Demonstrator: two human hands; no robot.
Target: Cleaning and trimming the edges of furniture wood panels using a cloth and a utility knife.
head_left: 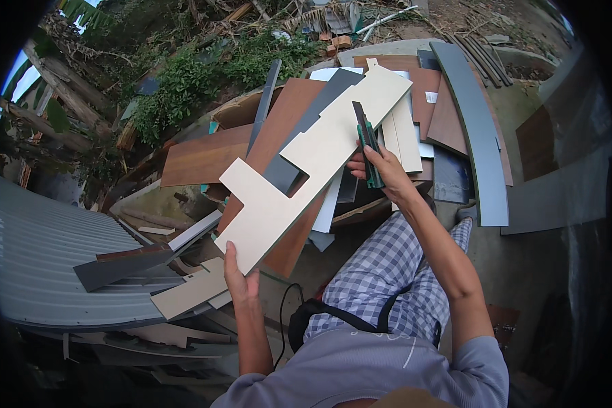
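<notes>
Left hand [241, 282] grips lower end of long cream-coloured notched wooden board [306, 170], held tilted across frame centre; right hand [381, 170] closed around green-handled dark-bladed cutter [368, 146], pressed to board's right edge. Brown and grey laminate offcuts [455, 102] piled behind, upper centre; corrugated metal sheet [41, 258] lower left; greenery [183, 81] upper left

cream notched board [306, 170], green-and-black tool [368, 146], blue-white checked trousers [387, 272], grey curved panel [479, 129], brown boards [204, 160]
</notes>
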